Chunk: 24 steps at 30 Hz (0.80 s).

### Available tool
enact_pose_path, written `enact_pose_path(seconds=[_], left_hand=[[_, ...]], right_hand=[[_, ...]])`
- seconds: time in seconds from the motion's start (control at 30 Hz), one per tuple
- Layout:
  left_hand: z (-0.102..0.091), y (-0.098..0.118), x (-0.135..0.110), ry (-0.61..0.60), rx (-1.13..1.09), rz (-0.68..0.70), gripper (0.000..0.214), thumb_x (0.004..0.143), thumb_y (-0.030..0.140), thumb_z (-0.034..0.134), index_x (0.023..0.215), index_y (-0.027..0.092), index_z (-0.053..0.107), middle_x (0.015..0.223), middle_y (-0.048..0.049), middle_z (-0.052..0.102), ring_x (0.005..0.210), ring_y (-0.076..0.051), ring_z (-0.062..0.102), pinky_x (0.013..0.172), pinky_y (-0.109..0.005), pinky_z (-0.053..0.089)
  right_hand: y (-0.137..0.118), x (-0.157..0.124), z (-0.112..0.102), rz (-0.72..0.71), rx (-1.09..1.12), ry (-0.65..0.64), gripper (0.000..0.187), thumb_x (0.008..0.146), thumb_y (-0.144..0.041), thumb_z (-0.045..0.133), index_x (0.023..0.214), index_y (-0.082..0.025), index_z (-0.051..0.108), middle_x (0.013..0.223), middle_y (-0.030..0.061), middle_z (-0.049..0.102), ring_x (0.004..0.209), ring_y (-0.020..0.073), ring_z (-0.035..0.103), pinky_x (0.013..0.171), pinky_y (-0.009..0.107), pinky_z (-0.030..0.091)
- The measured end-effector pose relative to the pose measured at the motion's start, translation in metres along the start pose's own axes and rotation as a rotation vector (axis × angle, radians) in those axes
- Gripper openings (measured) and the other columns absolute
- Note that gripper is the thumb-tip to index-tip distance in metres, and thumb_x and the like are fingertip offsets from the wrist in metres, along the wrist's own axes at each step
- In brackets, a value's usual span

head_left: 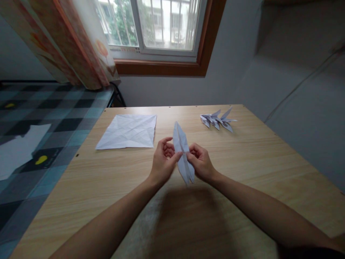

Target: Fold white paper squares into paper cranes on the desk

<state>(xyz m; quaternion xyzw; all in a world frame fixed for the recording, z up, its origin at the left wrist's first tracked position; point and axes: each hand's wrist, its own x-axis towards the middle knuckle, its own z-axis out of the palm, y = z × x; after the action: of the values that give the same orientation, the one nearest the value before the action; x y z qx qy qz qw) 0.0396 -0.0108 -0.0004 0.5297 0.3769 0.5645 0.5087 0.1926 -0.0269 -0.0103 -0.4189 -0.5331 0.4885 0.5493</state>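
Note:
A long, narrow piece of folded white paper (181,138) is held up above the table, pointed at its far end and split into points at its near end. My left hand (165,158) grips its left edge, the thumb pressed on the front near the middle crease. On the opposite edge, my right hand (201,160) pinches the paper between thumb and curled fingers. The fingertips behind the paper are partly hidden. Beyond my left hand lies a creased white paper sheet (129,131), spread flat on the table.
Several folded paper pieces (217,119) with pointed ends lie in a row at the table's far right. The wooden table (256,172) ends near the wall. To the left is a checked cloth (67,126) with torn white paper (18,153) on it. A window (167,27) stands behind.

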Motion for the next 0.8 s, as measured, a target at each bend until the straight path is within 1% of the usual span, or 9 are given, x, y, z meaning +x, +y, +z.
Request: enact_pose_path(seconds=[0.07, 0.13, 0.27, 0.33, 0.47, 0.53, 0.63, 0.73, 0.8], left_hand=[[0.0012, 0.0016, 0.0003, 0.034, -0.02, 0.0, 0.056, 0.067, 0.017, 0.078, 0.116, 0.02, 0.051, 0.073, 0.0064, 0.055, 0.063, -0.008, 0.054, 0.06, -0.021, 0.043], [0.0028, 0.0026, -0.0002, 0.036, -0.055, -0.028, 0.061, 0.065, 0.017, 0.079, 0.117, 0.022, 0.049, 0.07, 0.0077, 0.055, 0.062, -0.009, 0.055, 0.06, -0.02, 0.043], [0.0061, 0.0044, -0.0024, -0.006, -0.149, -0.108, 0.067, 0.061, 0.018, 0.081, 0.117, 0.024, 0.045, 0.069, 0.0093, 0.057, 0.06, -0.009, 0.056, 0.061, -0.021, 0.045], [0.007, 0.0055, -0.0036, -0.046, -0.191, -0.121, 0.057, 0.061, 0.016, 0.079, 0.108, 0.023, 0.048, 0.072, 0.0074, 0.06, 0.063, -0.01, 0.06, 0.065, -0.023, 0.048], [0.0057, 0.0063, -0.007, -0.15, -0.26, -0.133, 0.036, 0.06, 0.012, 0.074, 0.088, 0.02, 0.053, 0.079, 0.0031, 0.064, 0.072, -0.012, 0.063, 0.069, -0.025, 0.049], [0.0042, 0.0054, -0.0086, -0.168, -0.299, -0.163, 0.031, 0.061, 0.013, 0.072, 0.086, 0.02, 0.055, 0.078, 0.0029, 0.065, 0.071, -0.012, 0.062, 0.066, -0.024, 0.048], [0.003, 0.0033, -0.0093, -0.162, -0.314, -0.18, 0.026, 0.064, 0.019, 0.073, 0.086, 0.019, 0.059, 0.078, 0.0021, 0.064, 0.069, -0.012, 0.059, 0.064, -0.023, 0.046], [0.0029, 0.0008, -0.0071, -0.15, -0.248, -0.187, 0.028, 0.066, 0.026, 0.079, 0.086, 0.017, 0.061, 0.079, 0.0003, 0.066, 0.073, -0.013, 0.059, 0.067, -0.025, 0.048], [0.0025, -0.0014, -0.0048, -0.133, -0.191, -0.183, 0.028, 0.067, 0.029, 0.081, 0.081, 0.016, 0.06, 0.076, 0.0004, 0.065, 0.072, -0.012, 0.059, 0.067, -0.024, 0.047]], right_hand=[[0.0003, 0.0, -0.0004, -0.018, -0.046, 0.011, 0.026, 0.082, -0.042, 0.068, 0.072, -0.02, 0.057, 0.063, -0.004, 0.054, 0.055, 0.0103, 0.046, 0.051, 0.023, 0.037], [0.0001, 0.0004, -0.0004, -0.03, -0.084, 0.021, 0.03, 0.082, -0.045, 0.068, 0.071, -0.02, 0.057, 0.063, -0.0037, 0.052, 0.056, 0.0109, 0.045, 0.052, 0.023, 0.037], [-0.0009, 0.0022, 0.0006, -0.097, -0.039, -0.011, 0.037, 0.079, -0.05, 0.071, 0.066, -0.021, 0.053, 0.08, 0.001, 0.061, 0.068, 0.0138, 0.053, 0.06, 0.026, 0.046], [-0.0012, 0.0029, 0.0009, -0.121, -0.015, -0.038, 0.04, 0.078, -0.05, 0.073, 0.063, -0.021, 0.051, 0.085, 0.0024, 0.063, 0.072, 0.0151, 0.055, 0.065, 0.028, 0.048], [-0.0026, 0.003, 0.0008, -0.071, 0.013, -0.082, 0.042, 0.076, -0.052, 0.074, 0.061, -0.021, 0.051, 0.069, -0.0006, 0.058, 0.062, 0.0133, 0.05, 0.06, 0.027, 0.045], [-0.0038, 0.003, 0.0008, -0.047, 0.028, -0.09, 0.042, 0.075, -0.052, 0.075, 0.061, -0.021, 0.052, 0.063, -0.0022, 0.055, 0.057, 0.012, 0.047, 0.055, 0.026, 0.042], [-0.0045, 0.0029, 0.0008, -0.057, 0.031, -0.083, 0.043, 0.074, -0.05, 0.076, 0.058, -0.021, 0.049, 0.063, -0.0026, 0.054, 0.056, 0.011, 0.045, 0.055, 0.025, 0.041], [-0.0028, 0.0026, 0.0004, -0.084, 0.012, -0.031, 0.043, 0.073, -0.048, 0.077, 0.057, -0.021, 0.047, 0.066, -0.0014, 0.057, 0.059, 0.0117, 0.047, 0.056, 0.026, 0.042], [-0.001, 0.0025, 0.0, -0.079, -0.002, 0.015, 0.041, 0.074, -0.047, 0.077, 0.059, -0.021, 0.049, 0.066, -0.0014, 0.057, 0.059, 0.0116, 0.047, 0.054, 0.025, 0.041]])
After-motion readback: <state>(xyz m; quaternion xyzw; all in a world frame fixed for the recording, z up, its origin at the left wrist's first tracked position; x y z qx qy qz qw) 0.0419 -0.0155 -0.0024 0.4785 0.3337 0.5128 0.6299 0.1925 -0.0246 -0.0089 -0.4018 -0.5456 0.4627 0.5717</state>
